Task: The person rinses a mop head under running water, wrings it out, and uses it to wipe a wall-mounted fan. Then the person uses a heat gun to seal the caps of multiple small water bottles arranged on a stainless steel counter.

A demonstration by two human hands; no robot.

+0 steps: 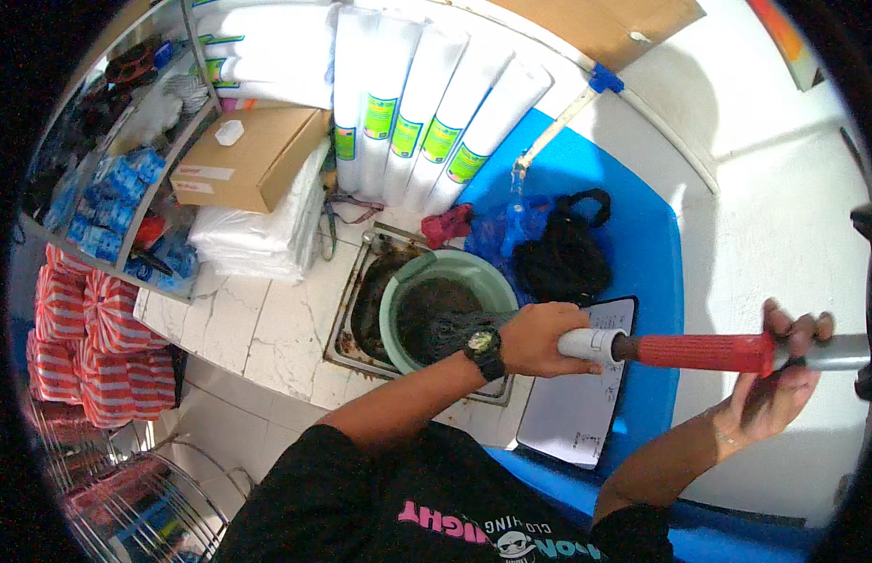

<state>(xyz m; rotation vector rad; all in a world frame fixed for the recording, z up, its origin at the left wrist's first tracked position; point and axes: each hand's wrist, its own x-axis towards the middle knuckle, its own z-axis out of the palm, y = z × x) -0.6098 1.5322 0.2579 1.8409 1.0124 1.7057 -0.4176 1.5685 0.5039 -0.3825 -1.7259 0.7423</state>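
Observation:
A mop handle lies across the right half of the view, with a red ribbed grip (703, 352) and a silver pole (841, 352). My left hand (541, 339), a black watch at its wrist, grasps the white collar (592, 345) below the grip. My right hand (781, 376) is around the pole at the far end of the red grip. Dark strands, apparently the mop head (460, 331), hang in a pale green basin (394, 281) of dark water. The basin stands over a grimy metal sink (348, 331). My left forearm hides part of its front.
Beside the sink, an open notebook (563, 415) with handwriting lies under the handle. Behind are a tap (517, 169), a black bag (563, 260) and several wrapped white rolls (425, 119). A cardboard box (256, 158) tops plastic packs (253, 243) near a glass cabinet (119, 183).

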